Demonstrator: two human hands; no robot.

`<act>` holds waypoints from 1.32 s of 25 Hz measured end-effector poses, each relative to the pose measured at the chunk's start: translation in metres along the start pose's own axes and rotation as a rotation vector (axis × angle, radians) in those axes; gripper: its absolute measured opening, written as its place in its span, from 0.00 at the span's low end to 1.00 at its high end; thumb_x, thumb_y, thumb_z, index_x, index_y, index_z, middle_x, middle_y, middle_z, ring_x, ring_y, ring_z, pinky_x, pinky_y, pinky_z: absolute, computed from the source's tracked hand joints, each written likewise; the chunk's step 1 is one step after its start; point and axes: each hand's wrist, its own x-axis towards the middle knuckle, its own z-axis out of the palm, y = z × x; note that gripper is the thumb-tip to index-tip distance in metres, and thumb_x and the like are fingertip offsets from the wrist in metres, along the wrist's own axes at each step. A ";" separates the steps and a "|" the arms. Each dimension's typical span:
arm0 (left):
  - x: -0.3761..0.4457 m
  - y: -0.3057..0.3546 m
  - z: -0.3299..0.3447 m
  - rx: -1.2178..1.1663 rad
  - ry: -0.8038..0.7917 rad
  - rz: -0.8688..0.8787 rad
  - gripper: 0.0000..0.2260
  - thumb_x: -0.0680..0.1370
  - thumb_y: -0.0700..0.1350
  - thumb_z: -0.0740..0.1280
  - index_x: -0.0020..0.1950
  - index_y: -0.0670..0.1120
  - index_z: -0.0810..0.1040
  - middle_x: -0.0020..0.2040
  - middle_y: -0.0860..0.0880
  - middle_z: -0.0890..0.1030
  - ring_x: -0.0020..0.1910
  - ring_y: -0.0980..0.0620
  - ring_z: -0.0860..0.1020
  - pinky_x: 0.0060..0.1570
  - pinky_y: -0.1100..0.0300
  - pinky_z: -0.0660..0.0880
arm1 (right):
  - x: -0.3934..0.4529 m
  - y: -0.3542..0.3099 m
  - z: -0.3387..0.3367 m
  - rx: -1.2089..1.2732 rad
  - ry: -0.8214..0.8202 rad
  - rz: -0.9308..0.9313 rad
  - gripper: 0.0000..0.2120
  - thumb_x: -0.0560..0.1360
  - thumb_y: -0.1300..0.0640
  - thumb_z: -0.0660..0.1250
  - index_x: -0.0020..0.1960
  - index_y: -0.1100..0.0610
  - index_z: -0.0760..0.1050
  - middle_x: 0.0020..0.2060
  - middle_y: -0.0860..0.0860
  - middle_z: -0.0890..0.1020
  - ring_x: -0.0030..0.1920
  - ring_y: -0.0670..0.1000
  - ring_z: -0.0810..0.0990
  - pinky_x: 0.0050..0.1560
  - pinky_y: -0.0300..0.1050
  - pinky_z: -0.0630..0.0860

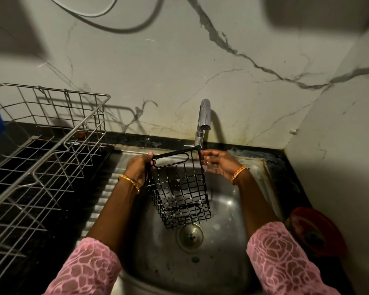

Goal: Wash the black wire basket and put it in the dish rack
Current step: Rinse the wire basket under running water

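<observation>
I'm holding the black wire basket (179, 188) over the sink (222, 241) under the tap (202, 122): left hand (137, 167) gripping its rim, right hand (217, 162) open, fingers brushing the far corner (turning it slowly should rinse every wire).

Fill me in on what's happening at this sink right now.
A person is holding a black wire basket over the steel sink, just under the tap. The left hand has a closed grip on the basket's top-left corner by its loop handle; the right hand touches the top-right corner with fingers spread. Small white flecks dot the wires, maybe suds or water drops. The dish rack stands on the counter to the left, and the basket has not gone into it yet.
</observation>
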 end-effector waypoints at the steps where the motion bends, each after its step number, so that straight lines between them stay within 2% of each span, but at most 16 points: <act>1: 0.001 0.001 0.000 -0.002 0.002 0.005 0.10 0.79 0.40 0.62 0.37 0.43 0.72 0.25 0.50 0.74 0.20 0.57 0.72 0.23 0.67 0.72 | 0.000 -0.004 0.001 -0.008 -0.002 -0.013 0.15 0.77 0.67 0.57 0.52 0.52 0.77 0.56 0.54 0.80 0.57 0.54 0.77 0.61 0.53 0.71; 4: 0.005 0.004 0.001 0.009 0.003 0.030 0.11 0.79 0.38 0.62 0.37 0.43 0.72 0.22 0.52 0.73 0.21 0.58 0.71 0.28 0.65 0.70 | -0.002 -0.016 0.005 0.003 0.008 -0.041 0.16 0.77 0.69 0.56 0.51 0.53 0.77 0.52 0.52 0.81 0.52 0.50 0.78 0.54 0.47 0.73; 7: 0.008 0.005 0.002 0.013 0.004 0.043 0.11 0.79 0.38 0.62 0.37 0.43 0.72 0.21 0.53 0.73 0.22 0.59 0.72 0.30 0.65 0.69 | -0.004 -0.024 0.005 0.024 0.008 -0.052 0.17 0.76 0.70 0.55 0.48 0.53 0.78 0.46 0.49 0.83 0.51 0.50 0.79 0.56 0.49 0.72; 9: 0.010 0.007 0.003 0.013 0.015 0.047 0.11 0.79 0.37 0.62 0.37 0.43 0.72 0.21 0.53 0.73 0.22 0.60 0.72 0.27 0.68 0.69 | -0.004 -0.026 0.005 0.029 -0.017 -0.052 0.14 0.77 0.66 0.57 0.49 0.52 0.78 0.46 0.49 0.83 0.52 0.50 0.79 0.56 0.49 0.71; 12: 0.009 0.008 0.007 0.020 0.014 0.049 0.11 0.79 0.38 0.62 0.36 0.44 0.72 0.21 0.54 0.73 0.23 0.59 0.73 0.25 0.70 0.70 | -0.005 -0.025 0.007 0.021 -0.042 -0.033 0.06 0.77 0.55 0.62 0.51 0.52 0.76 0.46 0.51 0.83 0.52 0.52 0.78 0.58 0.51 0.70; 15: 0.010 0.006 0.017 0.069 0.001 0.045 0.12 0.79 0.39 0.62 0.35 0.44 0.72 0.20 0.54 0.72 0.25 0.57 0.72 0.27 0.68 0.69 | -0.006 -0.022 0.008 -0.090 -0.032 -0.038 0.08 0.74 0.50 0.65 0.50 0.52 0.77 0.46 0.51 0.82 0.50 0.51 0.79 0.57 0.51 0.72; 20: 0.013 -0.001 0.033 0.076 -0.043 0.057 0.12 0.79 0.37 0.62 0.36 0.43 0.73 0.20 0.54 0.73 0.24 0.58 0.72 0.34 0.64 0.67 | -0.007 -0.023 0.005 -0.140 0.012 -0.096 0.03 0.75 0.56 0.66 0.45 0.54 0.77 0.36 0.51 0.78 0.36 0.48 0.75 0.47 0.44 0.73; 24: 0.012 -0.002 0.041 0.105 -0.060 0.054 0.11 0.80 0.38 0.61 0.37 0.43 0.75 0.20 0.54 0.73 0.23 0.59 0.72 0.30 0.66 0.67 | -0.004 -0.024 0.002 -0.070 0.066 -0.115 0.02 0.74 0.59 0.67 0.44 0.55 0.78 0.36 0.49 0.78 0.35 0.45 0.73 0.44 0.43 0.73; 27: 0.014 -0.001 0.045 0.081 -0.048 0.049 0.10 0.79 0.38 0.63 0.37 0.42 0.75 0.20 0.54 0.74 0.23 0.58 0.73 0.31 0.65 0.69 | -0.002 -0.025 0.005 -0.020 0.133 -0.144 0.04 0.74 0.60 0.66 0.41 0.55 0.78 0.32 0.48 0.76 0.32 0.44 0.70 0.38 0.38 0.69; 31: 0.015 0.000 0.057 0.084 -0.086 0.029 0.09 0.79 0.37 0.63 0.39 0.41 0.76 0.21 0.54 0.75 0.23 0.60 0.74 0.25 0.69 0.71 | 0.000 -0.021 0.001 0.062 0.208 -0.201 0.08 0.75 0.62 0.65 0.36 0.58 0.75 0.26 0.49 0.70 0.26 0.44 0.65 0.30 0.35 0.63; 33: 0.015 0.001 0.065 0.084 -0.090 0.033 0.09 0.78 0.37 0.63 0.39 0.41 0.77 0.22 0.53 0.77 0.29 0.56 0.75 0.33 0.67 0.74 | -0.001 -0.018 -0.004 0.124 0.249 -0.207 0.09 0.75 0.63 0.65 0.35 0.58 0.75 0.24 0.47 0.71 0.25 0.42 0.65 0.29 0.33 0.64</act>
